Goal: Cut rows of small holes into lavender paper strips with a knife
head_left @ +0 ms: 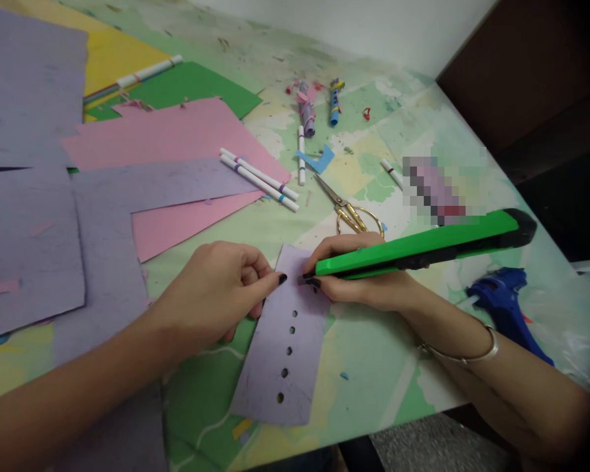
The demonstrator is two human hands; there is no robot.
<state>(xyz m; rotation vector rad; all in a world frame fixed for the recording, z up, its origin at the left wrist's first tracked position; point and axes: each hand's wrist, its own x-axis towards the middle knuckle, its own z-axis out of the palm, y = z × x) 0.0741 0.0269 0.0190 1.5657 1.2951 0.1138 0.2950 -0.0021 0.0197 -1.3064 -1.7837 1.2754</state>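
A purple paper strip lies flat on the table with a row of several small holes along its length. My left hand is closed at its left edge, fingers curled and thumb on the paper. In my right hand, closed around it, is a green box cutter. Its tip end meets the strip's upper part, and the handle points up to the right. The exact blade point is partly hidden by my fingers. Gold-handled scissors lie just beyond my right hand.
Purple sheets, pink paper and green paper cover the left side. Markers rest on them. Two decorated paper rolls lie at the back. A blue glue gun is right, near the table edge.
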